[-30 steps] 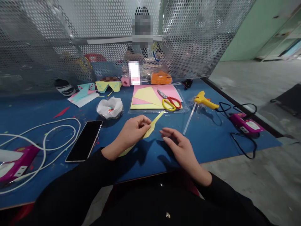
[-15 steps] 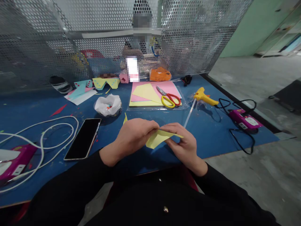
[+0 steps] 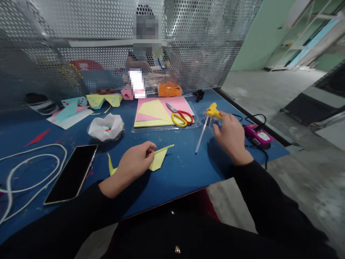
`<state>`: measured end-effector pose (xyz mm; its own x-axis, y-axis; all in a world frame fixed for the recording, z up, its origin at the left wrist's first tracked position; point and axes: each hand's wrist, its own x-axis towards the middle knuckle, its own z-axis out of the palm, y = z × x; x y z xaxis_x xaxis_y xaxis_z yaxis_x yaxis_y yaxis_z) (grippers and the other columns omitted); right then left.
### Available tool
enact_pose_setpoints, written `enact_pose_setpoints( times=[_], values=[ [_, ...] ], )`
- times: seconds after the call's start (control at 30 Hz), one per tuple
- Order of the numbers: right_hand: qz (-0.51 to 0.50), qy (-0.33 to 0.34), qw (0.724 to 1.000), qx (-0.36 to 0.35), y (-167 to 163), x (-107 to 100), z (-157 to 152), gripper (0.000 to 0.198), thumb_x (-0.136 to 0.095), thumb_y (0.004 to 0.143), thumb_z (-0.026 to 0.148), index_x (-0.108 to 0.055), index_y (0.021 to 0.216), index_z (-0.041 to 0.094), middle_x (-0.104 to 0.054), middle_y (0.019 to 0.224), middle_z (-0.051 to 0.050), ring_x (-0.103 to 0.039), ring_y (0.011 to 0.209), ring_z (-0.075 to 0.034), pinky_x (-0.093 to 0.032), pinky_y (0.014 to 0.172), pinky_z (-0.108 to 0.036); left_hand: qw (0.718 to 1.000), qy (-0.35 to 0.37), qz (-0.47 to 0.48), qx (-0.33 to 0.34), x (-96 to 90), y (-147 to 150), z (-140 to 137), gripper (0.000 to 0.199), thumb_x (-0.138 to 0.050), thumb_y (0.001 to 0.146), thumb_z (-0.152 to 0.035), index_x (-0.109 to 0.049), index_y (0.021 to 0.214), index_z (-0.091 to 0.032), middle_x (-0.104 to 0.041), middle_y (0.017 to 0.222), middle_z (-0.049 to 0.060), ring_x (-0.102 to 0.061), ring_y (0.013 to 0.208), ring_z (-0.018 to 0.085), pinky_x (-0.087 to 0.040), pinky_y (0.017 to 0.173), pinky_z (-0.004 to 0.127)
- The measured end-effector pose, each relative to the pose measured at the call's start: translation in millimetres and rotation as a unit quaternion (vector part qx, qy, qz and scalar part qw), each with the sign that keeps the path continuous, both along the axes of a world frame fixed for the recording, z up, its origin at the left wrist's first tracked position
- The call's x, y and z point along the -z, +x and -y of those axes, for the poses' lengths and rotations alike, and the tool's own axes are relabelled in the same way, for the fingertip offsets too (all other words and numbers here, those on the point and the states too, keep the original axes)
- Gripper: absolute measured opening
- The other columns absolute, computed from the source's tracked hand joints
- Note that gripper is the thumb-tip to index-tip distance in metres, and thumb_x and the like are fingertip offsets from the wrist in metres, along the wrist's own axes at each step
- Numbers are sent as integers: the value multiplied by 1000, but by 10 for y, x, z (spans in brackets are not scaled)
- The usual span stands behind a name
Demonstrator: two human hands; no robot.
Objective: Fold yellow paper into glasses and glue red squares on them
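Observation:
My left hand [image 3: 137, 160] is closed on a folded piece of yellow paper [image 3: 159, 160], which sticks out to the right of the fingers. Left of the wrist, another bit of yellow paper [image 3: 111, 166] shows; whether it belongs to the same piece is hidden. My right hand [image 3: 231, 135] is over the handle of a yellow hot glue gun [image 3: 214, 110], thumb spread away from the fingers. The gun lies on the table, and a clear glue stick [image 3: 202, 135] extends from it toward me.
Red-and-yellow scissors [image 3: 182, 117] rest on coloured paper sheets [image 3: 151, 108]. Around them are a paper-lined bowl [image 3: 106, 127], a phone [image 3: 71, 174], a white cable [image 3: 35, 145] and a magenta power strip [image 3: 258, 136]. Behind the blue table stands a perforated metal screen [image 3: 102, 25], with a person beyond.
My right hand has let go of the yellow paper and moved right to the glue gun. My left hand still holds the paper. The view has turned to the right.

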<state>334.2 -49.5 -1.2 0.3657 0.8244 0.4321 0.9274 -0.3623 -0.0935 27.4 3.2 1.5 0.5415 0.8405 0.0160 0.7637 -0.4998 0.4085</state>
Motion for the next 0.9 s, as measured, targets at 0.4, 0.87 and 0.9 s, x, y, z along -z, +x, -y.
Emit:
enact_pose_setpoints(
  times=[0.4, 0.87, 0.9],
  values=[
    [-23, -185, 981, 55, 634, -103, -715, 28, -69, 80, 29, -70, 97, 6, -66, 98, -26, -60, 82, -25, -29, 63, -37, 974, 20, 100, -204, -401, -680, 133, 41, -55, 86, -37, -64, 122, -20, -68, 127, 10, -62, 112, 28, -49, 92, 42],
    [-1, -210, 977, 38, 798, -83, -768, 36, -75, 71, 18, -70, 105, 7, -65, 98, -21, -52, 76, -19, -30, 63, -35, 956, -122, 158, -213, 79, -955, 227, 19, -68, 75, -39, -68, 83, -21, -69, 77, 2, -61, 69, 17, -47, 65, 31],
    [3, -199, 979, 36, 797, -80, -734, 39, -75, 71, 17, -69, 108, 8, -64, 101, -21, -52, 76, -20, -30, 63, -35, 956, -120, 160, -216, 88, -952, 238, 19, -68, 75, -39, -67, 80, -21, -66, 73, 1, -59, 66, 17, -46, 62, 30]
  ],
)
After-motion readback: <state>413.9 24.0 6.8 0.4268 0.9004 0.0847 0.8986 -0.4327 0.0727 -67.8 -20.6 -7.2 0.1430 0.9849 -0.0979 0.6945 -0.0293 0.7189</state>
